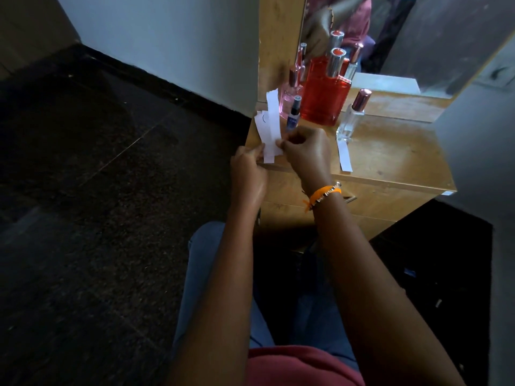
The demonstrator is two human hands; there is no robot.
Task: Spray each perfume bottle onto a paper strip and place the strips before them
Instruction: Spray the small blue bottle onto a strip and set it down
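Note:
Several perfume bottles stand on a wooden dresser top: a large red bottle with a silver cap, a pink bottle at the left, a small blue bottle before them, and a clear bottle with a rose cap at the right. One white strip lies flat in front of the clear bottle. My left hand pinches a small bunch of white paper strips near the dresser's left front corner. My right hand pinches a strip from that bunch.
A mirror stands behind the bottles and reflects them. A white wall is to the left, with dark stone floor below. A grey wall borders the dresser on the right. A drawer front lies under my right wrist.

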